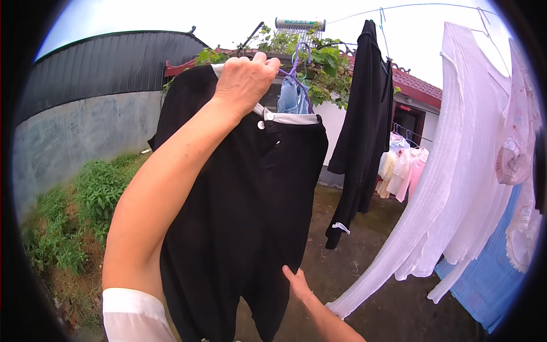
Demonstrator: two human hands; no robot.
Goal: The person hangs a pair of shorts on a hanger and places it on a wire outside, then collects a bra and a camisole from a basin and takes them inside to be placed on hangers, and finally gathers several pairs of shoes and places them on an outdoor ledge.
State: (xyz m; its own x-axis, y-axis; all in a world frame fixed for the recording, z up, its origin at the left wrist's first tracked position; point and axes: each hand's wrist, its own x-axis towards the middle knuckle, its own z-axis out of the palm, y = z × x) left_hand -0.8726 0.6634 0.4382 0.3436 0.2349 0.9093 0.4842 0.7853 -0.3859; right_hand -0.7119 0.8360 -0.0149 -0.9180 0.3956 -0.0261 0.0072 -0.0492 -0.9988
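Black trousers (228, 216) fill the middle, hanging at six o'clock from the left grip, legs spreading below. A white ribbed garment (456, 148) hangs at their three o'clock, a black long-sleeved top (364, 114) at two. The left hand (248, 80) is clenched on the pale-lined waistband at twelve o'clock. The right hand (297, 284) touches a leg at five, thumb in front; its fingers are hidden, so its closure cannot be told. A purple hanger (293, 73) meets the fist's three o'clock; white buttons (269, 115) sit at five.
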